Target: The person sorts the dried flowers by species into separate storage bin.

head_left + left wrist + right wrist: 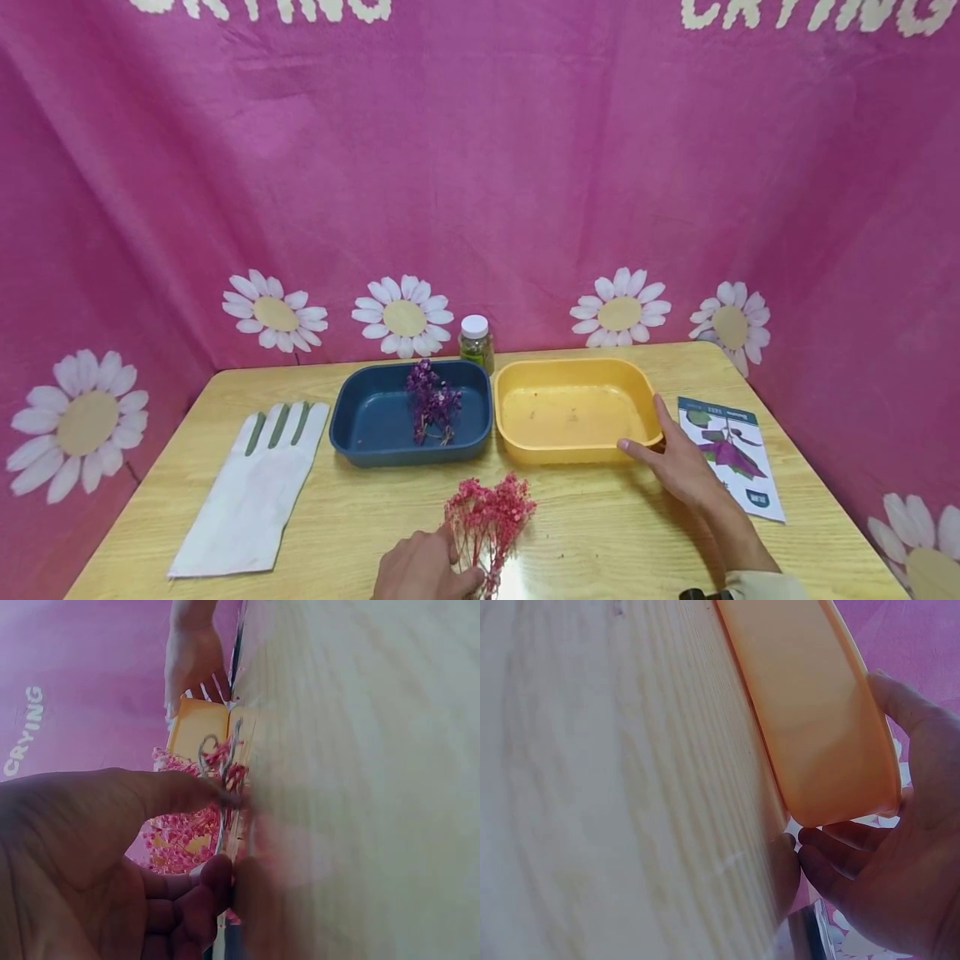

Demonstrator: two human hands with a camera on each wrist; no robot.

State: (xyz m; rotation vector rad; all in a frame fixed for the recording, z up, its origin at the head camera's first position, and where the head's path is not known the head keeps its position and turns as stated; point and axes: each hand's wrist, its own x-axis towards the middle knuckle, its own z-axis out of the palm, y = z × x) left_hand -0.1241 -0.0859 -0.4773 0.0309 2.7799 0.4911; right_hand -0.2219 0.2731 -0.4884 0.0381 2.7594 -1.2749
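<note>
Currently, the left hand (423, 571) is at the near edge of the table (600, 533), with thumb and fingers (202, 889) curled round the stems of a bunch of pink dried flowers (491, 508). The flower heads point toward the far edge, and the stems lie on or just above the table surface; contact with the table cannot be told from the views.

The right hand (678, 467) rests at the near right corner of the yellow tray (573, 454). The thumb lies along the front wall, the index finger runs up along the right wall, and the remaining fingers (840, 859) curl under the corner beside the table surface. The hand cups the corner of this tray.

The yellow tray sits toward the far edge, right of centre. Immediately to its left is a blue tray (375, 450), which holds 1 sprig of purple dried flowers (433, 404). A small jar with a white lid (476, 340) stands behind the gap between the 2 trays, at the far edge. A white glove with green stripes (251, 492) lies flat near the left edge. A printed card (738, 458) lies near the right edge, just beside the right hand.
</note>
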